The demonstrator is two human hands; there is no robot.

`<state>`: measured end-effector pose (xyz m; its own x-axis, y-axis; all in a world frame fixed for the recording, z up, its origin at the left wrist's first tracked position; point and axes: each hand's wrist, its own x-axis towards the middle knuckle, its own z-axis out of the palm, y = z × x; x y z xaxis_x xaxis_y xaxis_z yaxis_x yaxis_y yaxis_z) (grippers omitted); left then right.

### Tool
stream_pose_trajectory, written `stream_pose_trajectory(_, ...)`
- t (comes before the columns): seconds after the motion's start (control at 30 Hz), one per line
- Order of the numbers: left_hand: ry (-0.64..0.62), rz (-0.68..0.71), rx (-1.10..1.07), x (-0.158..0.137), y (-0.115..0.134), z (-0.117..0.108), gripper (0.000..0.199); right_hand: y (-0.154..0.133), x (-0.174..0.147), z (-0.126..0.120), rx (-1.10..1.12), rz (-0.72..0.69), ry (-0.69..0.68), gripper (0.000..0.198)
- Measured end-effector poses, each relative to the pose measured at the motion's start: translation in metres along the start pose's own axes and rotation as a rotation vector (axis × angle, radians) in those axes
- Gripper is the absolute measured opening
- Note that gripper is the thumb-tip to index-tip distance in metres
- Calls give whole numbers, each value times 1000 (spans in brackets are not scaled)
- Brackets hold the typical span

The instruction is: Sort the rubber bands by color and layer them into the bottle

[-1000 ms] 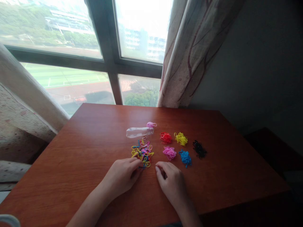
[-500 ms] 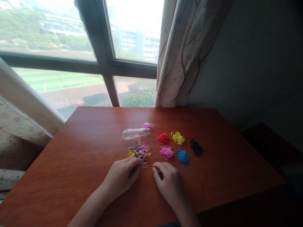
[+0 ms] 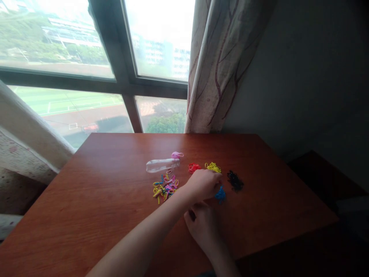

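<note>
My left hand [image 3: 206,184] reaches across to the right, fingers curled downward between the yellow rubber bands [image 3: 213,167] and the blue rubber bands [image 3: 220,194]. Its fingers are closed; anything in the fingertips is hidden. The pink pile is covered by this hand. Below the left wrist, my right hand [image 3: 203,223] rests on the table with fingers curled in, its fingertips partly hidden and nothing plainly visible in them. A mixed heap of coloured rubber bands [image 3: 165,187] lies left of my left forearm. Red rubber bands [image 3: 194,167] sit just beyond my left hand.
A clear plastic bottle [image 3: 162,166] lies on its side behind the mixed heap, with a pink cap with a loop [image 3: 176,155] by its mouth. Black rubber bands [image 3: 235,181] are at the right. Beyond the wooden table [image 3: 109,161] stand a window and curtains [image 3: 213,77].
My left hand has moved from the mixed heap rightward, over the pink pile and beside the blue one. My right hand stays nearly in place. The view has shifted slightly.
</note>
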<state>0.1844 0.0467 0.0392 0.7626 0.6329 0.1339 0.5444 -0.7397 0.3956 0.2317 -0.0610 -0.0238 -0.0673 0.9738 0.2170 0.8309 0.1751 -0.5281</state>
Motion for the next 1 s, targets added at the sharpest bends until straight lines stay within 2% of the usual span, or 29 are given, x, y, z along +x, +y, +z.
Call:
stream_pose_trajectory(0.13,-13,-2,7,3,-3,8,14,1,0,1,14,0,26,17)
stream_pose_trajectory(0.3,24,-43,-22,-15,-13,-5,16,0,0,2,68,-48,33,16)
stream_pose_trajectory(0.5,76,-117,-54,-56,-30,-29,11,1,0,0,85,-57,17,14)
stream_pose_trajectory(0.63,172,-154,-131,-87,-42,-33,14,-1,1,-2,106,-60,18,16)
stream_pose_trajectory(0.7,172,-186,-142,-100,-46,-32,14,-2,0,-1,122,-58,23,18)
stream_pose_trajectory(0.87,156,-224,-166,-126,-47,-27,15,3,-6,-4,147,3,123,18)
stream_pose_trajectory(1.0,180,-247,-201,-149,-49,-21,18,27,-1,-32,75,65,259,18)
